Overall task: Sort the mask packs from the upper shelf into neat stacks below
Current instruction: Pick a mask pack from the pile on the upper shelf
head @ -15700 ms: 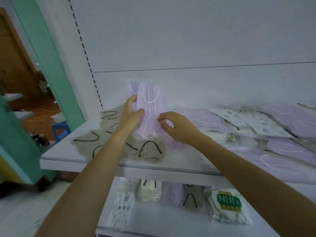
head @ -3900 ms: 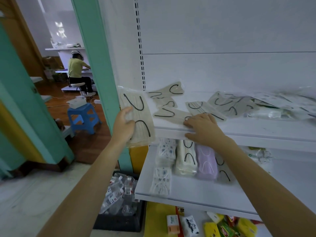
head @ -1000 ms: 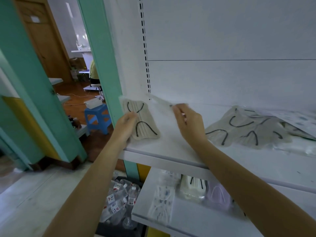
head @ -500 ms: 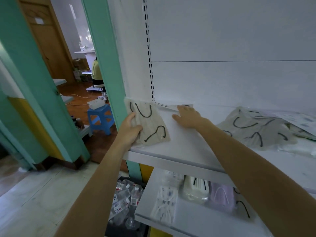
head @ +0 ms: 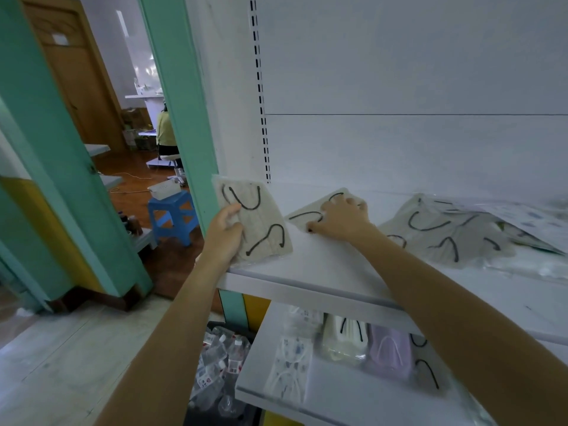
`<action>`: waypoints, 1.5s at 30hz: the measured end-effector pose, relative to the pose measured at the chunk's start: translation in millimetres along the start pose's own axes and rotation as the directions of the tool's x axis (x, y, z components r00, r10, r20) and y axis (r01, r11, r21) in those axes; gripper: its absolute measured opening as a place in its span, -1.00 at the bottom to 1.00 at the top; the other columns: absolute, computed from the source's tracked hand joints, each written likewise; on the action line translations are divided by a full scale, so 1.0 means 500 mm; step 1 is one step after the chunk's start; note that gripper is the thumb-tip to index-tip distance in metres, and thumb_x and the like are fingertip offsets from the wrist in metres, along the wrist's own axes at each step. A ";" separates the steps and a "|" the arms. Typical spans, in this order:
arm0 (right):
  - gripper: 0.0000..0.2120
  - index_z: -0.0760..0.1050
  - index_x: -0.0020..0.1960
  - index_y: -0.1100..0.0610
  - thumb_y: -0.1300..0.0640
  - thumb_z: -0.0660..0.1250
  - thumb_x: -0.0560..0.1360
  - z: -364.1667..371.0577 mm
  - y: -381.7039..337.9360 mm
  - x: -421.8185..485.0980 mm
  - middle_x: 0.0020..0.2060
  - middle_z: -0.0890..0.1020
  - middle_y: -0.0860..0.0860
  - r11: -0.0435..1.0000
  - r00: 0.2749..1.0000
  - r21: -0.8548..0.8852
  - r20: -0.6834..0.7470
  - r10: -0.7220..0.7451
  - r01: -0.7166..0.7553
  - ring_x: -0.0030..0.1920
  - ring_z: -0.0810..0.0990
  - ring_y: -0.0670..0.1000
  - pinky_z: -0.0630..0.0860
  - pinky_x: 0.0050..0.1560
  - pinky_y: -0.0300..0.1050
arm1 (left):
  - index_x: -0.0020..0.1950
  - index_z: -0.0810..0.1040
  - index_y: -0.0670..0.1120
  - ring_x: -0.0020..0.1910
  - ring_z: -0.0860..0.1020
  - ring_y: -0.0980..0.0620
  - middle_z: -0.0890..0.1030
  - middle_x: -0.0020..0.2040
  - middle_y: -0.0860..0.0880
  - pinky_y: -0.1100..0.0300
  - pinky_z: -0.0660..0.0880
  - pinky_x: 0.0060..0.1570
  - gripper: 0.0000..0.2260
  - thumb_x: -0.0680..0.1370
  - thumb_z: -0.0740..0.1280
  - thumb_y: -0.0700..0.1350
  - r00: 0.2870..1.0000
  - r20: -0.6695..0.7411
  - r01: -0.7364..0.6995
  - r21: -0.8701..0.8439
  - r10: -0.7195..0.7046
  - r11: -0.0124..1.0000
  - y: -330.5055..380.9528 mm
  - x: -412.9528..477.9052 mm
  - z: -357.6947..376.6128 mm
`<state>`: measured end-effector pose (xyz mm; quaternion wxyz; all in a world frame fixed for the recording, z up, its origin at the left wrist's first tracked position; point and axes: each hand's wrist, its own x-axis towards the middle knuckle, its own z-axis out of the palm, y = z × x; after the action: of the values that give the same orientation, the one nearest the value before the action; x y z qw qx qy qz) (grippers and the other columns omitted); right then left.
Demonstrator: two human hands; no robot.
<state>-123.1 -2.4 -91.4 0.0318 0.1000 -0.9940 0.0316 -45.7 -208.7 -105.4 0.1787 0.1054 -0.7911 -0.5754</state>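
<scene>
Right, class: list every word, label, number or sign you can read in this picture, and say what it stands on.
No text here is readable.
Door plate: too small to read.
Bottle labels: blurred.
Patterned mask pack on the lower shelf: print blurred.
Beige mask pack in the left hand: no text on it.

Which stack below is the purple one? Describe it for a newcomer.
Look at the lower shelf, under the right forearm. The purple stack lies between a cream stack and a beige pack. Its loops are white; theirs are black.
</scene>
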 end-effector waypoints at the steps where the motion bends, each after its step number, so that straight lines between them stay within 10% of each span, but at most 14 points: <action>1: -0.58 0.45 0.23 0.08 -0.16 0.11 0.52 0.004 -0.004 -0.003 0.28 0.41 0.15 0.997 0.998 0.063 0.040 -0.052 0.049 0.28 0.34 0.18 0.26 0.22 0.07 | 0.38 0.38 -0.05 -0.11 0.49 0.17 0.46 0.24 0.02 0.17 0.48 0.04 -0.60 0.57 0.11 -0.32 1.000 -0.002 -0.004 0.002 0.004 1.000 0.001 0.001 0.000; 5: -0.65 0.35 -0.14 0.09 -0.18 0.05 0.56 0.011 -0.015 -0.026 0.04 0.49 0.08 0.979 0.983 0.191 0.151 -0.103 0.073 0.15 0.39 0.12 0.21 0.28 0.13 | 0.37 0.40 -0.07 0.18 0.45 0.03 0.43 0.35 -0.07 0.09 0.40 0.26 -0.60 0.56 0.12 -0.31 1.000 0.010 -0.007 0.015 0.007 1.000 0.002 -0.006 0.000; 14: -0.68 0.47 -0.07 0.12 -0.03 0.03 0.61 0.018 -0.026 -0.104 -0.13 0.54 0.05 0.950 0.997 0.309 -0.071 -0.014 0.036 0.03 0.52 0.11 0.27 0.16 0.01 | 0.41 0.36 -0.12 -0.24 0.43 0.19 0.43 0.33 -0.11 0.53 0.34 -0.40 -0.61 0.59 0.09 -0.29 0.997 0.007 -0.080 0.070 0.079 0.994 0.002 -0.022 0.000; 18: -0.54 0.49 0.11 0.08 -0.25 0.07 0.54 0.013 -0.037 -0.144 0.01 0.57 0.03 0.980 0.997 0.186 -0.001 -0.071 0.070 0.07 0.50 0.07 0.24 0.26 0.07 | 0.42 0.35 -0.15 0.04 0.44 0.15 0.37 0.40 -0.08 0.53 0.27 -0.07 -0.62 0.60 0.09 -0.29 0.994 0.022 -0.106 0.083 0.105 0.991 0.009 -0.025 -0.004; 22: -0.67 0.44 0.00 0.15 -0.07 0.05 0.60 0.012 -0.038 -0.184 -0.04 0.52 0.09 0.976 0.985 0.140 -0.075 -0.155 0.164 0.06 0.50 0.13 0.35 0.06 -0.02 | 0.43 0.33 -0.16 -0.15 0.43 0.25 0.37 0.40 -0.08 0.56 0.34 -0.30 -0.61 0.60 0.09 -0.29 0.994 0.040 -0.106 0.097 0.103 0.990 0.007 -0.022 -0.009; 24: -0.69 0.46 0.05 0.20 0.04 0.02 0.63 0.017 -0.037 -0.201 0.01 0.55 0.12 0.979 0.984 0.137 -0.118 -0.134 0.150 0.06 0.51 0.15 0.38 0.00 -0.05 | 0.43 0.34 -0.15 -0.05 0.54 0.08 0.40 0.38 -0.10 0.39 0.48 -0.10 -0.61 0.59 0.08 -0.29 0.995 0.044 -0.094 0.088 0.091 0.992 0.012 -0.023 -0.011; 26: -0.71 0.46 0.07 0.23 0.11 0.01 0.64 0.023 -0.032 -0.215 0.00 0.58 0.17 0.979 0.980 0.190 -0.196 -0.032 0.070 0.01 0.54 0.17 0.39 -0.11 -0.06 | 0.42 0.34 -0.15 0.22 0.49 -0.11 0.42 0.37 -0.12 0.14 0.42 0.22 -0.61 0.59 0.08 -0.28 0.996 0.060 -0.073 0.094 0.067 0.993 0.019 -0.030 -0.007; 29: -0.70 0.44 0.15 0.22 0.10 0.00 0.65 0.017 -0.030 -0.239 -0.06 0.61 0.20 0.915 0.921 0.390 -0.384 0.065 0.098 -0.05 0.56 0.20 0.38 -0.18 -0.04 | 0.34 0.42 -0.11 0.11 0.51 -0.04 0.52 0.17 -0.04 0.18 0.41 0.07 -0.70 0.63 0.10 -0.16 0.992 0.127 -0.006 0.028 0.002 1.000 0.045 -0.059 0.014; 35: -0.67 0.41 0.33 0.14 0.09 0.06 0.64 0.006 -0.011 -0.293 0.24 0.53 0.10 0.807 0.868 0.333 -0.277 -0.412 0.488 0.24 0.47 0.10 0.32 0.21 -0.12 | 0.15 0.44 0.02 -0.16 0.51 0.20 0.56 -0.06 0.10 0.41 0.46 -0.22 -0.83 0.58 0.27 -0.16 0.966 0.256 -0.009 -0.067 0.026 0.998 0.094 -0.106 0.076; 41: -0.35 0.18 0.45 0.13 -0.27 0.07 0.53 -0.022 0.147 -0.269 0.41 0.31 0.12 0.991 0.993 0.078 -0.026 0.111 -0.109 0.42 0.24 0.14 0.04 0.41 0.17 | 0.49 0.21 -0.06 0.31 0.30 0.15 0.30 0.32 0.11 0.28 0.28 0.28 -0.46 0.55 0.25 -0.32 0.970 0.224 -0.095 -0.029 0.099 0.995 0.107 -0.136 0.123; 45: -0.66 0.51 0.08 0.11 -0.06 0.05 0.60 -0.012 0.161 -0.276 0.04 0.60 0.08 0.994 0.995 0.098 -0.088 0.046 -0.037 0.09 0.53 0.11 0.17 0.32 0.07 | 0.43 0.35 -0.11 0.38 0.34 0.00 0.36 0.42 -0.04 0.16 0.27 0.38 -0.58 0.58 0.11 -0.33 0.985 0.158 -0.075 0.045 0.067 0.996 0.102 -0.141 0.151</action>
<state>-3.9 103.8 -99.6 0.0711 0.0791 -0.9907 0.0848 -9.7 -100.3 -88.9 0.1336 0.0360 -0.8203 -0.5549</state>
